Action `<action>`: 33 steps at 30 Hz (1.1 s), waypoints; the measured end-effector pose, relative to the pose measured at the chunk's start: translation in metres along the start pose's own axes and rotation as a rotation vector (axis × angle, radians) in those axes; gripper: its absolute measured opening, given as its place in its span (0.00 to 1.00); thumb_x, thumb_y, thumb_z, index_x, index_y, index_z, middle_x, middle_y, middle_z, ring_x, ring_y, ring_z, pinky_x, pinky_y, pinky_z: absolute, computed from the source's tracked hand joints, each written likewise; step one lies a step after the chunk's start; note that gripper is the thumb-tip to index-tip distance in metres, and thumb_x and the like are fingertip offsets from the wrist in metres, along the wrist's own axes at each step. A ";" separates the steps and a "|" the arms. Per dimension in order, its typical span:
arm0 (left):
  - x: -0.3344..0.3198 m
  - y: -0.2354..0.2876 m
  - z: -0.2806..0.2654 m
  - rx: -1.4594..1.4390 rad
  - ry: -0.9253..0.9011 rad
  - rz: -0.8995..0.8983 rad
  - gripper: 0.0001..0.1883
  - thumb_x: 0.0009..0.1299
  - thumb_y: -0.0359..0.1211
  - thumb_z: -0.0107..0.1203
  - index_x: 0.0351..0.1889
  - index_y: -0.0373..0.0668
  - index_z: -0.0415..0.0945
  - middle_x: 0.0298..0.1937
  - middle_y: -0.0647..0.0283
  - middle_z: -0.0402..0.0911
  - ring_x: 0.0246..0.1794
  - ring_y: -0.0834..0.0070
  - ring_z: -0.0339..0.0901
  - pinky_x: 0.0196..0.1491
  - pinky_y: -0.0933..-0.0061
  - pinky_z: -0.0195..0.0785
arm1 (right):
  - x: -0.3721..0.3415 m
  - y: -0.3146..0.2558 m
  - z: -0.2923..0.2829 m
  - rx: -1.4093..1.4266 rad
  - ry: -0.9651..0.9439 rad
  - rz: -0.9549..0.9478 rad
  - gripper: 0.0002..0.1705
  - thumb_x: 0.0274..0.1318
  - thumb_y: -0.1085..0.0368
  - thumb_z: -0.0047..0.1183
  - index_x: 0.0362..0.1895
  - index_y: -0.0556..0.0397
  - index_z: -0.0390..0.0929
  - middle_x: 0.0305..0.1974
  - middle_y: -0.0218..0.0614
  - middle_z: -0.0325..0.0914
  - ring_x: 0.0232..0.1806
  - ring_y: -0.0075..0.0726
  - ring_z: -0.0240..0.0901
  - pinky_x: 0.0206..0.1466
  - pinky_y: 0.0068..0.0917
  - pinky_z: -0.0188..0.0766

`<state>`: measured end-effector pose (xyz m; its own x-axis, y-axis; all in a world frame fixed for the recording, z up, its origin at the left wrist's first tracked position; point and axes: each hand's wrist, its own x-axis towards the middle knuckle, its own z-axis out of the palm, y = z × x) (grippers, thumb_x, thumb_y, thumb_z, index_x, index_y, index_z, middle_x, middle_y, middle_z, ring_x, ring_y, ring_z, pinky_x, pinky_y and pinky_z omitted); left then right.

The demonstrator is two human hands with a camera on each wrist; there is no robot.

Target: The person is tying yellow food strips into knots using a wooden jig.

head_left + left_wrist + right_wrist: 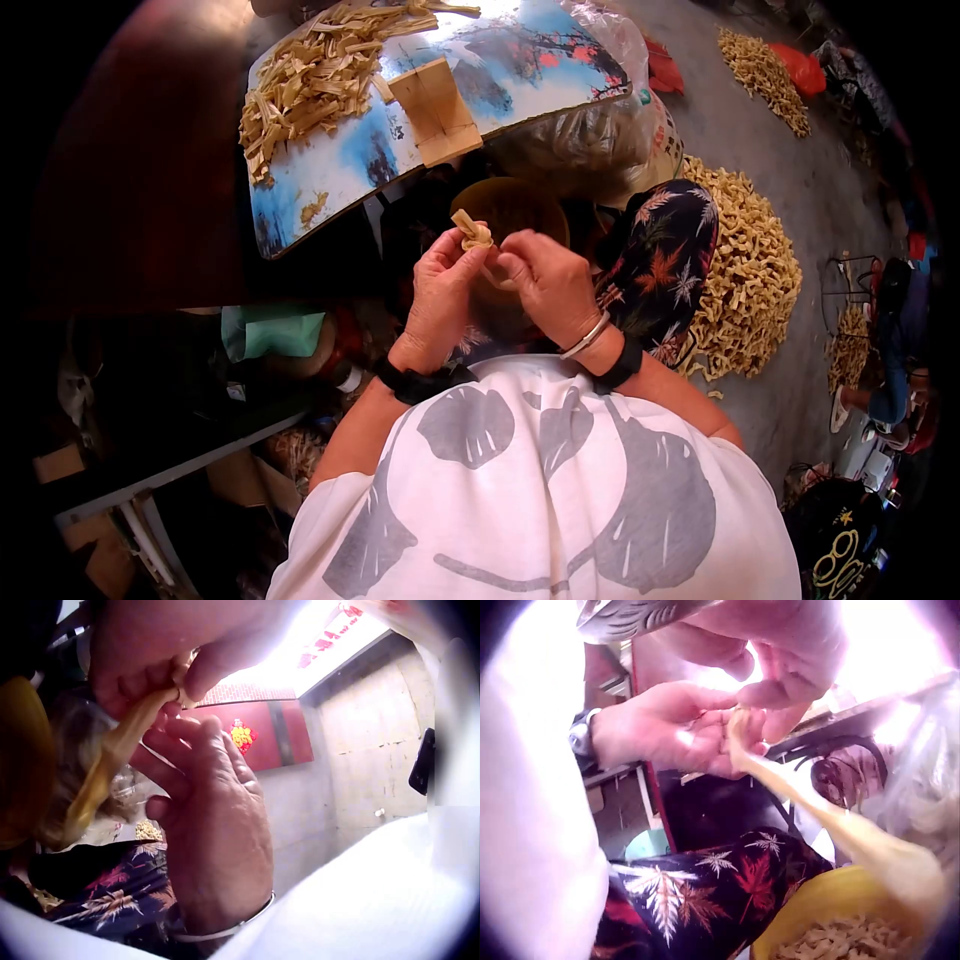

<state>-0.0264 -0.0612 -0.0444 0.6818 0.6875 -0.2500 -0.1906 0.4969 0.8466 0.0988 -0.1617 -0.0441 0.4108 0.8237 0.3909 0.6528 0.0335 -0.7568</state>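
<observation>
A pale yellow, flat strip with a knot near one end [474,236] is in the left hand [440,290], pinched between thumb and fingers. In the right wrist view the strip's long tail [825,806] slopes down past the hands over a yellow bowl. The right hand [553,285], with a bracelet at its wrist, is close beside the knot. Its fingertips are right at the strip in the left wrist view, with the thumb [157,808] apart from the fingers.
A painted table [370,150] ahead bears a heap of similar strips [310,90] and a wooden block [435,110]. The yellow bowl [810,900] below holds knotted pieces. A large pile of knotted pieces [745,270] lies on the floor to the right, beyond the patterned trouser leg [665,255].
</observation>
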 end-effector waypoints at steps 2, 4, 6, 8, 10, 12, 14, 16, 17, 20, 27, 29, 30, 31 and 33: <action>-0.003 0.001 -0.001 -0.005 -0.068 -0.064 0.17 0.72 0.28 0.57 0.57 0.38 0.71 0.45 0.62 0.81 0.37 0.77 0.78 0.45 0.76 0.74 | 0.019 0.003 -0.010 0.178 0.017 0.192 0.13 0.59 0.59 0.59 0.44 0.54 0.77 0.37 0.42 0.81 0.35 0.43 0.82 0.38 0.32 0.77; -0.004 -0.003 0.000 0.006 -0.089 -0.050 0.13 0.73 0.29 0.56 0.54 0.38 0.73 0.42 0.63 0.80 0.34 0.79 0.76 0.40 0.79 0.72 | 0.023 0.020 0.001 0.418 -0.089 0.343 0.17 0.63 0.56 0.55 0.43 0.59 0.80 0.39 0.45 0.83 0.36 0.34 0.82 0.42 0.27 0.78; -0.003 -0.007 0.002 0.015 -0.109 -0.031 0.10 0.74 0.31 0.55 0.51 0.38 0.76 0.39 0.64 0.80 0.31 0.81 0.74 0.34 0.81 0.70 | 0.024 0.029 0.007 0.745 -0.296 0.588 0.19 0.66 0.55 0.53 0.43 0.60 0.81 0.40 0.46 0.83 0.36 0.31 0.81 0.43 0.26 0.78; -0.005 -0.002 0.002 0.075 -0.058 -0.057 0.09 0.74 0.32 0.54 0.48 0.39 0.76 0.35 0.66 0.79 0.27 0.84 0.70 0.29 0.84 0.64 | 0.025 0.022 0.008 0.655 -0.211 0.558 0.19 0.67 0.54 0.50 0.44 0.59 0.82 0.38 0.45 0.83 0.33 0.28 0.79 0.38 0.26 0.77; -0.007 -0.001 0.001 0.166 -0.035 -0.090 0.08 0.75 0.34 0.54 0.46 0.39 0.77 0.32 0.68 0.78 0.24 0.87 0.67 0.26 0.86 0.58 | 0.022 0.015 0.009 0.478 -0.120 0.431 0.18 0.67 0.55 0.51 0.41 0.58 0.81 0.34 0.44 0.82 0.30 0.31 0.79 0.34 0.28 0.75; -0.007 -0.001 -0.001 0.291 -0.046 -0.131 0.08 0.75 0.35 0.54 0.44 0.40 0.77 0.30 0.69 0.77 0.22 0.90 0.63 0.24 0.88 0.53 | 0.021 0.019 0.017 0.254 0.001 0.202 0.18 0.66 0.54 0.51 0.39 0.58 0.79 0.28 0.44 0.79 0.27 0.37 0.77 0.31 0.31 0.73; -0.008 -0.001 -0.001 0.471 0.003 -0.063 0.08 0.75 0.36 0.54 0.44 0.41 0.76 0.29 0.70 0.76 0.21 0.91 0.62 0.23 0.88 0.53 | 0.021 0.018 0.017 0.143 0.031 0.094 0.17 0.65 0.54 0.52 0.37 0.57 0.77 0.25 0.45 0.77 0.24 0.42 0.75 0.28 0.33 0.71; -0.006 -0.003 -0.001 0.538 0.045 0.009 0.08 0.75 0.36 0.55 0.43 0.41 0.75 0.28 0.72 0.75 0.22 0.91 0.64 0.25 0.88 0.56 | 0.022 0.013 0.011 0.142 -0.031 0.109 0.17 0.64 0.53 0.54 0.35 0.57 0.75 0.23 0.47 0.74 0.22 0.48 0.72 0.27 0.35 0.69; -0.004 -0.003 -0.004 0.516 0.070 0.049 0.08 0.74 0.35 0.56 0.42 0.41 0.74 0.27 0.72 0.75 0.24 0.90 0.67 0.27 0.88 0.59 | 0.022 0.014 0.009 0.212 -0.099 0.126 0.17 0.63 0.54 0.56 0.37 0.56 0.76 0.23 0.44 0.74 0.22 0.43 0.72 0.26 0.33 0.68; -0.005 0.001 0.000 0.335 0.073 0.049 0.07 0.74 0.33 0.56 0.42 0.42 0.72 0.26 0.74 0.74 0.25 0.90 0.67 0.28 0.89 0.60 | 0.022 0.017 0.004 0.549 -0.304 0.292 0.15 0.59 0.56 0.60 0.39 0.54 0.77 0.24 0.35 0.76 0.21 0.29 0.70 0.25 0.28 0.67; -0.016 0.009 -0.011 0.133 -0.096 -0.124 0.07 0.76 0.33 0.53 0.47 0.41 0.76 0.25 0.77 0.67 0.20 0.92 0.55 0.22 0.87 0.46 | 0.027 0.021 -0.009 0.751 -0.378 0.568 0.12 0.54 0.62 0.63 0.41 0.53 0.78 0.27 0.22 0.76 0.26 0.13 0.67 0.28 0.16 0.65; -0.016 0.011 -0.002 0.299 -0.058 -0.088 0.07 0.76 0.33 0.52 0.43 0.40 0.78 0.23 0.80 0.65 0.19 0.93 0.53 0.22 0.87 0.44 | 0.029 0.018 -0.008 0.675 -0.328 0.523 0.11 0.54 0.62 0.63 0.38 0.54 0.79 0.27 0.23 0.77 0.27 0.13 0.68 0.28 0.16 0.67; -0.015 0.012 -0.002 0.324 -0.071 -0.062 0.07 0.76 0.33 0.52 0.43 0.40 0.78 0.23 0.80 0.64 0.19 0.93 0.53 0.22 0.87 0.43 | 0.031 0.016 -0.010 0.681 -0.344 0.528 0.11 0.53 0.62 0.63 0.37 0.54 0.79 0.27 0.24 0.77 0.27 0.13 0.69 0.29 0.16 0.67; -0.015 0.012 -0.002 0.349 -0.085 -0.037 0.08 0.76 0.33 0.52 0.42 0.39 0.78 0.22 0.80 0.64 0.18 0.93 0.53 0.21 0.87 0.43 | 0.033 0.015 -0.011 0.688 -0.359 0.534 0.11 0.53 0.62 0.63 0.37 0.54 0.79 0.27 0.24 0.77 0.27 0.14 0.69 0.29 0.17 0.68; -0.014 0.013 -0.001 0.373 -0.093 -0.020 0.08 0.76 0.33 0.52 0.41 0.39 0.78 0.22 0.81 0.64 0.18 0.93 0.53 0.21 0.87 0.43 | 0.034 0.014 -0.011 0.680 -0.348 0.532 0.11 0.53 0.62 0.63 0.36 0.55 0.79 0.27 0.25 0.78 0.27 0.14 0.70 0.30 0.18 0.69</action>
<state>-0.0390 -0.0636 -0.0309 0.7476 0.6196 -0.2393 0.0822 0.2712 0.9590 0.1286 -0.1394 -0.0362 0.2628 0.9456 -0.1916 -0.1250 -0.1635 -0.9786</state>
